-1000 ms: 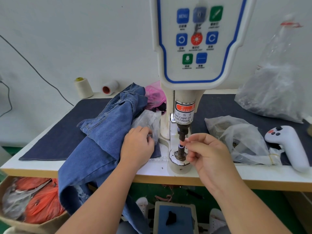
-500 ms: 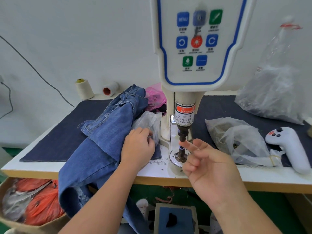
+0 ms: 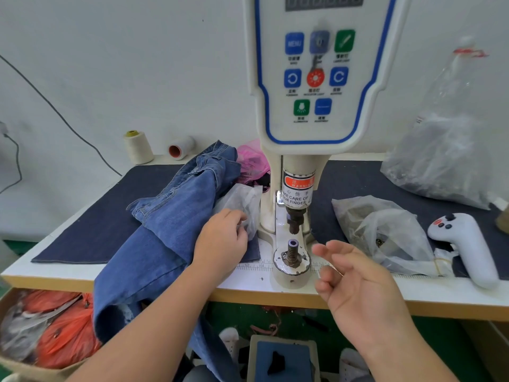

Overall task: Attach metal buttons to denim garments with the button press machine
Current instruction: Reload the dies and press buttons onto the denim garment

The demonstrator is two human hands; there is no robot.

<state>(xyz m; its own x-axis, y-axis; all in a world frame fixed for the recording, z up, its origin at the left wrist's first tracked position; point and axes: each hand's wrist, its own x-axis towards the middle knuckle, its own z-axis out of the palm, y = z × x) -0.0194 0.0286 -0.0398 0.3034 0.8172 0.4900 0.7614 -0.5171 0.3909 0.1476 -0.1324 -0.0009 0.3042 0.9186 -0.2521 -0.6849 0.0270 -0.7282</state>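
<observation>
Presently, item by item, placed from the two hands.

Right hand (image 3: 358, 288): empty, palm turned up, fingers loosely spread and slightly curled, held in the air clear of the table edge.

Lower die post (image 3: 292, 248): just to the left of the right fingertips, apart from them, upright on the round base of the button press machine (image 3: 316, 78); the upper punch (image 3: 294, 222) hangs directly above it with a gap between.

Left hand (image 3: 221, 244): knuckles up, fingers bent down onto the edge of a clear plastic bag (image 3: 243, 201); whether it pinches the bag or only rests there cannot be told.

Denim garment (image 3: 165, 232): under and to the left of the left hand, heaped on the dark cloth mat (image 3: 91, 224) and hanging over the table's front edge.

Second plastic bag (image 3: 385, 232): beyond the right hand, to its right.

White handheld controller (image 3: 468, 249): further right, lying on the table.

Two thread cones (image 3: 137, 147): far back, beyond the left hand, by the wall.
</observation>
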